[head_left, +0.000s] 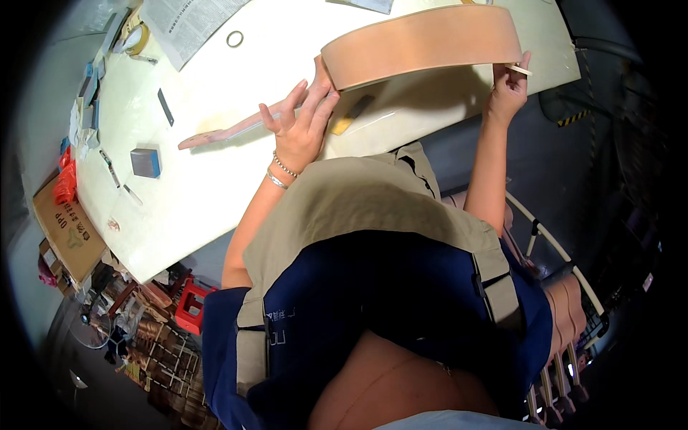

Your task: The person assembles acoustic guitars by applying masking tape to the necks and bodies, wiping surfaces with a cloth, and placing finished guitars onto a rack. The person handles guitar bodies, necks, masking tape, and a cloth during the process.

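Observation:
An unfinished guitar (423, 44) of pale reddish wood stands on its side over the white table, its neck (240, 129) pointing left. At the heel, where neck meets body, my left hand (301, 129) holds on with its fingers spread over the wood and its thumb hidden. My right hand (507, 93) is at the body's right end, fingers bent around a small pale flat piece (519, 69) whose kind I cannot make out. A yellow and dark flat tool (352, 116) lies under the body, near my left hand.
On the white table (208, 208) lie a grey-blue block (145, 163), a dark blade (165, 107), a slim knife (110, 169), a ring (234, 39) and newspaper (192, 29). Beyond the left edge are a cardboard box (68, 233) and a red stool (190, 307). A rack (566, 308) stands at right.

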`<state>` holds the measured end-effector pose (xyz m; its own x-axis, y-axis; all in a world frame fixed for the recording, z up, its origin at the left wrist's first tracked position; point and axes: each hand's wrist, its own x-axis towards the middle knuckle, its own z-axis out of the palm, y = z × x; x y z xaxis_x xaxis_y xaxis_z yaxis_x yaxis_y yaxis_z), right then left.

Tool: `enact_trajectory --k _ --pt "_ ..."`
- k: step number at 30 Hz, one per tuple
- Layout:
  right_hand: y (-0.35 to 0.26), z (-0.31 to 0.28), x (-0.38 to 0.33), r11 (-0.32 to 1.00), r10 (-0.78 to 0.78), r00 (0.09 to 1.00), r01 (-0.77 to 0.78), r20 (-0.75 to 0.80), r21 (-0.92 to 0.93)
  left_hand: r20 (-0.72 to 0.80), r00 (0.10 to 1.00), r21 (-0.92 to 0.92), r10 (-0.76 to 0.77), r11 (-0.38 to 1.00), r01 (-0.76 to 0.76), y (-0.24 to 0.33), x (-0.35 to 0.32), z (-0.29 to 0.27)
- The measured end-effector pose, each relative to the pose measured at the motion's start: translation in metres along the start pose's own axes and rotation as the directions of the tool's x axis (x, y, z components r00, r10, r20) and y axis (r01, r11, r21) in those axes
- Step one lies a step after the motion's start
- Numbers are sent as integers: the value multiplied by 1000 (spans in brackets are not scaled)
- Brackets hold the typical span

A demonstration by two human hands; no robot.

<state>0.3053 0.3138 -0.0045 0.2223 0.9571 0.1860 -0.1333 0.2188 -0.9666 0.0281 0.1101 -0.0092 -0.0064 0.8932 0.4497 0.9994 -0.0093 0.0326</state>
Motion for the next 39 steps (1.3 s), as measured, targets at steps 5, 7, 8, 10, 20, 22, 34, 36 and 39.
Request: enact_trajectory --k 5,7,8,10,20,22,34,36,39 --pt "29 -12 0 984 159 987 -156 -25 85 -130 991 -41 -11 999 6 7 7 11" --pt "40 -15 -5 977 212 977 -212 -14 24 -124 991 -10 49 999 -50 27 25 14" --pt "42 -17 -7 967 232 973 -230 -10 107 -122 989 5 79 997 -79 37 37 12" --pt "36 -5 -13 923 267 964 -261 18 281 -149 966 -23 210 976 -215 51 64 2" --pt "-14 40 -1 994 13 988 -30 156 108 77 997 -506 23 862 19 27 191 -70" --pt "-97 75 -3 978 -6 990 -24 144 206 46 996 -546 75 837 -38 5 196 -138" --pt "-218 185 -86 710 -450 562 -246 694 660 -805 523 -468 -281 843 -267 -50 89 -249" --pt "-226 189 -93 707 -451 548 -262 704 657 -826 554 10 105 985 -171 -59 68 -247" --pt "-228 194 -98 720 -480 487 -257 730 645 -786 599 179 153 984 -16 -59 52 -244"
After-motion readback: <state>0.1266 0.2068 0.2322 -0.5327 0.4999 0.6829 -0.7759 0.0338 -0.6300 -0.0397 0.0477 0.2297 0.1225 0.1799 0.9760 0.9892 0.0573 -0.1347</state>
